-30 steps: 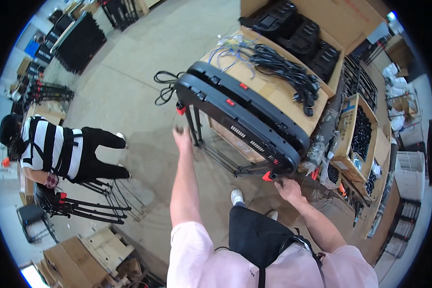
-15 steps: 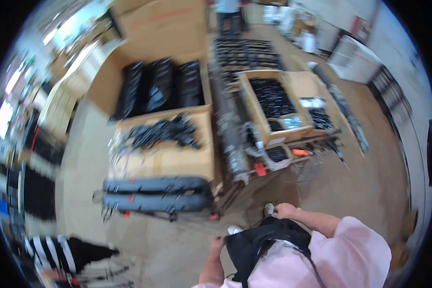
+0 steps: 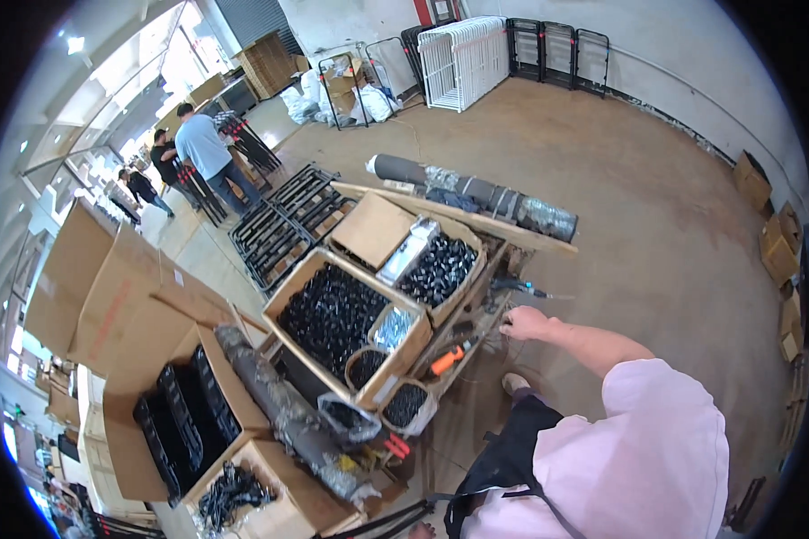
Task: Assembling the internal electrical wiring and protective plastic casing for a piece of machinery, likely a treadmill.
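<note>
My right hand (image 3: 527,324) reaches forward past the near right corner of a low cart, fingers loosely bent and slightly apart, with nothing visible in them. Nearest to it are a tool with a blue part (image 3: 523,287) and an orange-handled tool (image 3: 448,360) on the cart's edge. Only a sliver of my left hand (image 3: 422,532) shows at the lower edge, beside black tubes; its fingers are mostly hidden. On the cart, a large carton (image 3: 273,312) holds many small black parts, and a second carton (image 3: 476,260) holds more. A small box of thin black pieces (image 3: 405,406) stands in front, near red-handled pliers (image 3: 395,446).
Wrapped rolls lie left of the cart (image 3: 283,404) and behind it (image 3: 476,193). A tall carton with long black parts (image 3: 189,413) stands at left. Black frames (image 3: 288,225) are stacked beyond. Several people (image 3: 205,148) stand far left. White racks (image 3: 463,63) line the wall.
My view has swung right and up, so the cart sits nearer the middle. My right hand has left the black apron and moved forward. My left hand has dropped almost out of view.
</note>
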The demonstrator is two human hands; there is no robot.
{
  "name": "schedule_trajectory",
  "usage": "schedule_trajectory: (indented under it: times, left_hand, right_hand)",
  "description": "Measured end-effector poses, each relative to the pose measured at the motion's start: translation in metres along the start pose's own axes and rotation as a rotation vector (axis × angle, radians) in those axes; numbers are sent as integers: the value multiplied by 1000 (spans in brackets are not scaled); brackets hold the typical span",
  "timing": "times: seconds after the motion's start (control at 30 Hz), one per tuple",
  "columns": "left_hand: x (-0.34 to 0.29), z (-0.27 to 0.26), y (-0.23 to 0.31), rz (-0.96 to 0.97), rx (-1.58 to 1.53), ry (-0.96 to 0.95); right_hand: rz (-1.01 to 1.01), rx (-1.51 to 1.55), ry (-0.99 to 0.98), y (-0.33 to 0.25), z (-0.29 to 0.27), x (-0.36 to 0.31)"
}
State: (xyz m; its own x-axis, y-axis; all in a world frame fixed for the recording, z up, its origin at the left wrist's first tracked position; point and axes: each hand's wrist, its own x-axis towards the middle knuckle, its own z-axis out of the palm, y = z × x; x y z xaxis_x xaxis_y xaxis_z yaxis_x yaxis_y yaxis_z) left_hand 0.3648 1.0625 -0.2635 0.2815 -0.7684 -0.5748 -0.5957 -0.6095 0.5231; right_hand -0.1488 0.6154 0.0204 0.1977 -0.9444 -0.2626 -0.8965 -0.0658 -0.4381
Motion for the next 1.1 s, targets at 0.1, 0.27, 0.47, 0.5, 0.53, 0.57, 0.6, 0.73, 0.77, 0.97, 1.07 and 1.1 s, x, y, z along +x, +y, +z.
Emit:
schedule_trajectory:
  times: [0.1,0.27,0.47,0.5,0.53,0.57,0.6,0.73,0.77,0.97,1.07,1.1]
  left_hand:
    - [10,35,55,167,285,68]
    - [19,91,168,-238,-199,202]
    - [63,78,362,-294,-369,198]
    - [68,80,374,-263,-357,141]
    - [70,83,386,-222,-338,73]
    - [71,87,396,-222,-338,89]
    - [74,91,404,-211,-191,23]
    - [81,124,408,-153,45,-35]
    - [77,132,403,-161,46,-19]
    - [71,195,403,-263,7,-276]
    - [56,220,403,-208,81,-323]
    - [51,224,412,-200,111,-340]
  right_hand:
    - [71,-57,-94,73,-27,40]
    - [-71,-159,-417,127,-8,71]
    - [171,34,-686,260,14,29]
    - [244,73,-623,272,13,23]
    - [329,118,-551,289,10,11]
    - [360,234,-472,310,12,-1]
    - [385,345,-393,336,18,-15]
    - [622,738,-241,420,51,-70]
    - [666,697,-225,416,41,-85]
    - [825,843,-100,443,43,-196]
    - [919,940,-247,448,57,-239]
    - [924,941,-252,449,59,-250]
